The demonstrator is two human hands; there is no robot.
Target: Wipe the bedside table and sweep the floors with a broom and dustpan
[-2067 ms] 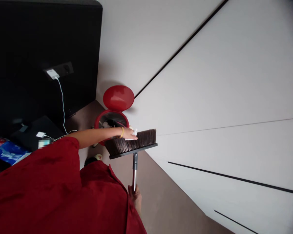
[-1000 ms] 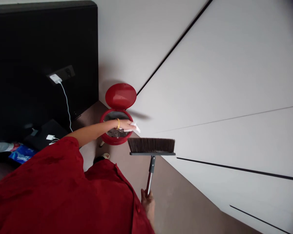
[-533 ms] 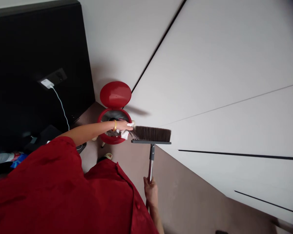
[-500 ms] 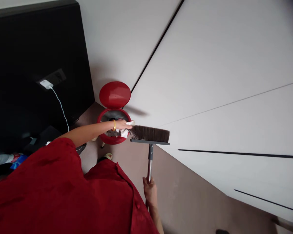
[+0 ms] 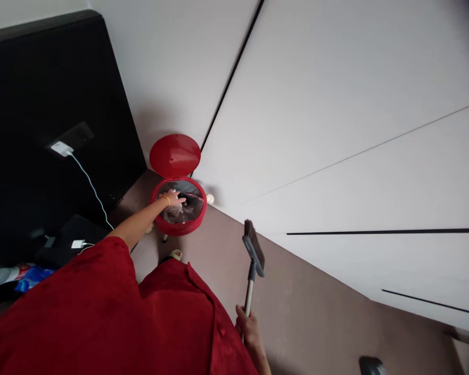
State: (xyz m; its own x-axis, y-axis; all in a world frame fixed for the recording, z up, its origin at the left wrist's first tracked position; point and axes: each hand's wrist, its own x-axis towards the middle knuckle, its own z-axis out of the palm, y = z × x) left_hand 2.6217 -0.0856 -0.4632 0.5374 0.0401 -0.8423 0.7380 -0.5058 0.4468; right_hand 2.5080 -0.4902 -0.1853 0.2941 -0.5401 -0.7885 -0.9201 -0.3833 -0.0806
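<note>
While the right grip (image 5: 248,328) wraps around the broom (image 5: 249,295), whose bristles (image 5: 258,249) are just ahead of it, the left grip (image 5: 174,198) is spread at the mouth of the red bin (image 5: 181,228), trash (image 5: 184,212) below it.

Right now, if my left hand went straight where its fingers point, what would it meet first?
Your left hand would probably meet the red bin's rim ahead, though depth is unclear.

Likely a home (broom (image 5: 253,256), 1 lidded bin (image 5: 182,228)).
</note>
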